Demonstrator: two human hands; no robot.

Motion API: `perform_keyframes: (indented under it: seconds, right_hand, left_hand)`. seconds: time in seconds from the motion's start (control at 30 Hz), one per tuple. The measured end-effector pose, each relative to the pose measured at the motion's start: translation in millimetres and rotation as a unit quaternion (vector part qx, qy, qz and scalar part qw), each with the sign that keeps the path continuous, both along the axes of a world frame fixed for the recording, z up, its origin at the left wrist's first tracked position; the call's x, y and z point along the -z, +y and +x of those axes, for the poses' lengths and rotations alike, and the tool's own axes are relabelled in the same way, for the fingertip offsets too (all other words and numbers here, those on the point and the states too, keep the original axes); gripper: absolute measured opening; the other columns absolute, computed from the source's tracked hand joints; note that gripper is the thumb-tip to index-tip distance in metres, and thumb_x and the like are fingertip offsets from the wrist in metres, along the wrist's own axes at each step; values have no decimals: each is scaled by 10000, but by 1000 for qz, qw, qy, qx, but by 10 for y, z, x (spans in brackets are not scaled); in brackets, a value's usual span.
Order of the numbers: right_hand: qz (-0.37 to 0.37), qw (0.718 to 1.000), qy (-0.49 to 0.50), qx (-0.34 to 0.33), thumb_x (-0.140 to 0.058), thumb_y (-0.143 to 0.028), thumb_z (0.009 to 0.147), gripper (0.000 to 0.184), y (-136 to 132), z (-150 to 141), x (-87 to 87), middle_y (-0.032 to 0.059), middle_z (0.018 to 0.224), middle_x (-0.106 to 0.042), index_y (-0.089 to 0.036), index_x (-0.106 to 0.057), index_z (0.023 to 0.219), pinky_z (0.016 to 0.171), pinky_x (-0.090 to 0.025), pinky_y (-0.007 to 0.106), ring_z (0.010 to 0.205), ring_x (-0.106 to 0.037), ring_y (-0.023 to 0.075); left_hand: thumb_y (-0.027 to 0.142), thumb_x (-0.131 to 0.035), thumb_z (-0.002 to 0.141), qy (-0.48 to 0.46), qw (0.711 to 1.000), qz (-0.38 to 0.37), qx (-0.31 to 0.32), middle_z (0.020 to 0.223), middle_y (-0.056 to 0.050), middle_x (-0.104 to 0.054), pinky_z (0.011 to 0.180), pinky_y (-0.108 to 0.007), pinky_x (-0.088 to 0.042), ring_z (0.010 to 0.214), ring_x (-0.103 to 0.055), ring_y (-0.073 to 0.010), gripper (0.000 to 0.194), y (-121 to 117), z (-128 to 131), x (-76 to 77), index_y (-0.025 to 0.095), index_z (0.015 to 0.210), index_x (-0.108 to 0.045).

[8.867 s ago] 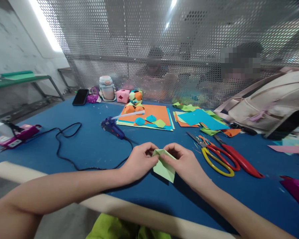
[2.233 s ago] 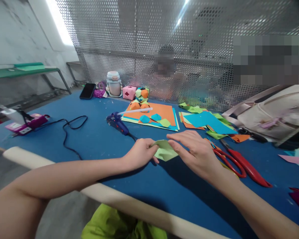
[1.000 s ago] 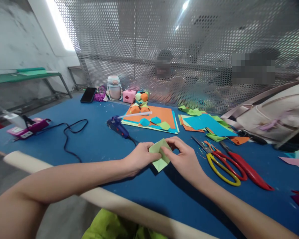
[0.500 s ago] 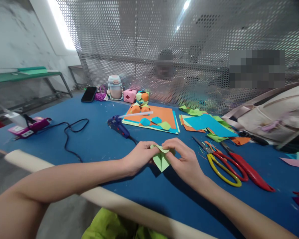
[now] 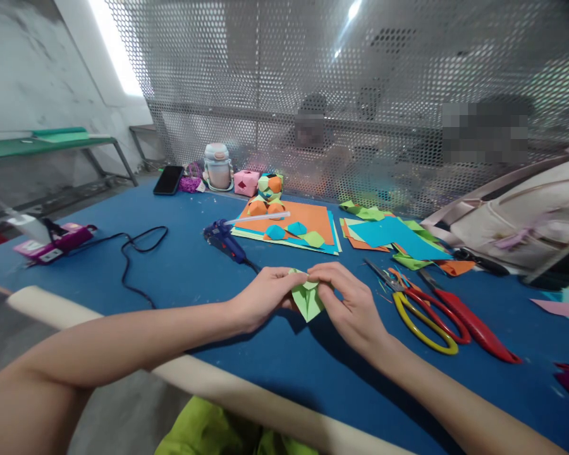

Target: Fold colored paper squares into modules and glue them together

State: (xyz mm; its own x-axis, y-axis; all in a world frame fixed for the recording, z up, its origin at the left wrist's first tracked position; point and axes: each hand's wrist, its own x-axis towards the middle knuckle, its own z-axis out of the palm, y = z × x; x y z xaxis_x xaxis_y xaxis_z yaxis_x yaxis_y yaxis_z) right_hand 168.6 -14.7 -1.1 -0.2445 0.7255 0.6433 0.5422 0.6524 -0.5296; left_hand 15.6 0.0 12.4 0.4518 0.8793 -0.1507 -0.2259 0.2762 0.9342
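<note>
1. A cream roll [image 5: 227, 387] lay along the near edge of the blue bench [image 5: 246, 360].
2. The left hand [image 5: 264, 296] was closed on a folded light green paper [image 5: 307, 306], gripping its left side with the thumb on top.
3. The right hand [image 5: 349, 300] was likewise closed, pinching the paper's upper right part. The paper was held between both hands, inward of the middle of the near edge, one point directed toward that edge.
4. To the right, toward the right edge, lay scissors [image 5: 427, 324] with one yellow and one red loop; a red-handled tool [image 5: 478, 325] lay just beside them.
5. Near the left edge was a purple power strip [image 5: 52, 245]. A black cord [image 5: 133, 242] lay on the bench to its right.
6. A blue glue gun [image 5: 225, 241] with a clear stick [image 5: 260, 217] lay left of a paper stack [image 5: 308, 218] topped with orange; small folded pieces rested on the stack.
7. Blue, green and orange sheets [image 5: 389, 234] lay right of the stack. A pale backpack [image 5: 516, 208] occupied the far right corner.
8. Along the far edge, left to right: black phone [image 5: 169, 180], bottle [image 5: 218, 167], pink box [image 5: 246, 182], multicoloured paper ball [image 5: 271, 184].
9. Beyond that edge stood a perforated screen [image 5: 284, 57].
</note>
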Motion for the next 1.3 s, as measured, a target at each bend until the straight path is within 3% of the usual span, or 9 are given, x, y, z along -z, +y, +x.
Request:
perform_keyframes:
  seconds: [0.2, 0.37, 0.47, 0.63, 0.77, 0.93, 1.17, 1.3]
  right_hand:
    - [-55, 998, 11, -4, -395, -192, 879, 215, -14, 24, -20, 60, 929, -632, -208, -610, 877, 787, -477, 322, 901, -589, 181]
    - [-102, 994, 36, 2, -466, -234, 822, 263, -2, 11, -7, 83, 1071, -602, -192, -554, 1066, 836, -470, 346, 976, -571, 196]
    - [-175, 980, 81, 47, -505, -257, 768, 321, 35, -18, 25, 88, 991, -608, -166, -520, 1075, 709, -502, 327, 815, -594, 182]
    - [-255, 956, 142, 39, -518, -275, 721, 294, 67, -49, 21, 39, 807, -589, -152, -524, 988, 536, -468, 262, 593, -528, 126]
    - [-277, 948, 154, 38, -542, -298, 719, 264, 36, -63, -21, 13, 760, -572, -159, -533, 943, 542, -453, 252, 585, -507, 117]
    - [-303, 938, 171, 0, -553, -384, 751, 306, -3, -60, -35, 34, 863, -594, -167, -522, 963, 608, -475, 264, 676, -552, 135]
    - [-257, 957, 122, 55, -516, -396, 797, 228, 13, -47, -38, -10, 650, -539, -170, -551, 788, 510, -402, 235, 557, -477, 115]
    - [-246, 961, 118, 50, -531, -366, 784, 204, 17, -52, -41, -5, 660, -551, -164, -556, 784, 516, -404, 233, 560, -489, 115]
  left_hand:
    - [224, -627, 675, 12, 1000, 19, -7, 578, 34, -506, 518, -182, -344, 528, -445, -57, 116, 1, 13, 42, 112, 662, -602]
    - [209, -620, 689, 6, 999, 35, -35, 674, 3, -577, 579, -196, -399, 591, -505, -76, 119, 45, 1, 84, 113, 756, -641]
    - [216, -605, 711, 9, 998, 51, -45, 727, -13, -597, 623, -208, -420, 640, -527, -90, 162, 67, -9, 102, 117, 831, -650]
    - [229, -579, 727, 75, 991, 103, -46, 799, -46, -618, 663, -239, -433, 701, -536, -121, 191, 76, -18, 113, 105, 855, -650]
    - [242, -576, 723, 139, 975, 162, -66, 811, -45, -631, 648, -236, -425, 720, -537, -136, 215, 90, -26, 126, 112, 879, -647]
    - [243, -564, 724, 180, 962, 188, -85, 754, -22, -628, 623, -225, -411, 677, -538, -129, 179, 105, -35, 138, 120, 828, -645]
    - [270, -582, 734, 182, 962, 192, -74, 732, -10, -606, 602, -213, -398, 664, -519, -116, 179, 96, -34, 123, 116, 808, -637]
    - [272, -583, 741, 174, 963, 193, -73, 740, -12, -611, 619, -213, -401, 676, -517, -115, 179, 98, -32, 123, 115, 803, -644]
